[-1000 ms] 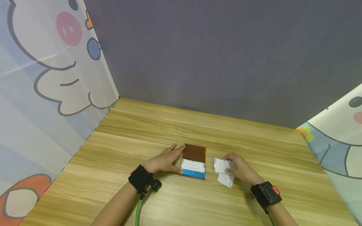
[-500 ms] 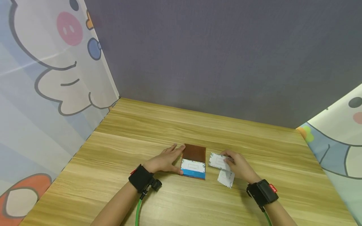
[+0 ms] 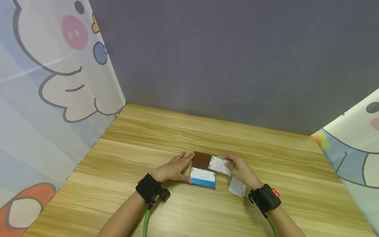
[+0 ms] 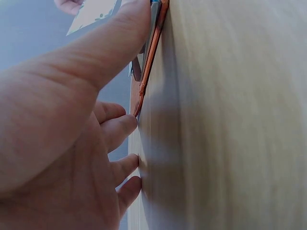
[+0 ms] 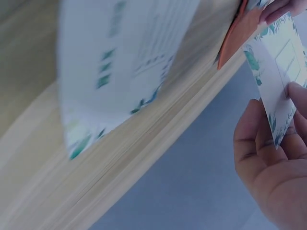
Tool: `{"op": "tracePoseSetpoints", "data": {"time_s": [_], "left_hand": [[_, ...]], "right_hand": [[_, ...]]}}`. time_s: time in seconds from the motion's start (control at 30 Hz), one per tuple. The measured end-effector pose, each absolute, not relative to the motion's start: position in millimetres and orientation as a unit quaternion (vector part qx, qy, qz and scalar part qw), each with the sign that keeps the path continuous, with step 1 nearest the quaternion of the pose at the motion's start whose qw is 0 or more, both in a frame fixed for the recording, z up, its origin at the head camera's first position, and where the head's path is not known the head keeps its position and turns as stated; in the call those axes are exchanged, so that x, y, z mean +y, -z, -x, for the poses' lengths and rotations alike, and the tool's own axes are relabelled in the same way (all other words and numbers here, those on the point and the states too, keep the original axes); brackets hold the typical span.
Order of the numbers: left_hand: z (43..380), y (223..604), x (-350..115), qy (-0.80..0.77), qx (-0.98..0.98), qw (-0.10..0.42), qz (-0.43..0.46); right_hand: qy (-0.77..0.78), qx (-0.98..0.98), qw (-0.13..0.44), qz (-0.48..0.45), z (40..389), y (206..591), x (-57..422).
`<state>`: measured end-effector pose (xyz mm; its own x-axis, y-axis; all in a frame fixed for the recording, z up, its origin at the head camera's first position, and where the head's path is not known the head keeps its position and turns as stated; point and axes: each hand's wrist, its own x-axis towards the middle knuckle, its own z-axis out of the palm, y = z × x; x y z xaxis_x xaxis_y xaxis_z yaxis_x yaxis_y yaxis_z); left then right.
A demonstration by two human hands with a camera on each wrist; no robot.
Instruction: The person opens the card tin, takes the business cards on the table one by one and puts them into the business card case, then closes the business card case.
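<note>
A brown card holder [image 3: 201, 160] lies unfolded on the table, with a white business card [image 3: 203, 172] above a blue strip in its near half. My left hand [image 3: 173, 169] rests along the holder's left side, fingers spread, thumb [image 4: 129, 24] at the near corner. Between thumb and fingers, my right hand [image 3: 241, 169] pinches another white card [image 5: 276, 72] with a green leaf border and a framed centre. In the head view this card overlaps the right part of the holder's bare far half. A loose printed card [image 3: 238, 187] is below the right hand, partly covered by it.
The wood-grain table [image 3: 160, 131] runs back to a grey panel [image 3: 222, 65]. Cartoon-printed curtains [image 3: 59, 92] flank it on both sides. Each wrist wears a black camera band [image 3: 264, 198] with a green cable [image 3: 145, 222] trailing toward the body.
My right hand has carried the pinched card leftward and slightly away, from beside the holder to over its far half. More of the loose card shows. The left hand stays in place.
</note>
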<state>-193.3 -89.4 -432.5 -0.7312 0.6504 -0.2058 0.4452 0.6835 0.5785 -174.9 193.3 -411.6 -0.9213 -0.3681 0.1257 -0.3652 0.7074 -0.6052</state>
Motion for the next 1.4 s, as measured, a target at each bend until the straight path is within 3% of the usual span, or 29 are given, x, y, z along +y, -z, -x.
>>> {"op": "tracePoseSetpoints", "data": {"time_s": [0.5,1.4], "left_hand": [[193,432,-88,-0.252,0.896,0.204,-0.305],[195,436,-88,-0.242,0.900,0.196,-0.305]], "right_hand": [[0.338,0.915,-0.018,0.221,180,410,163],[0.341,0.912,0.027,0.228,182,420,142]]}}
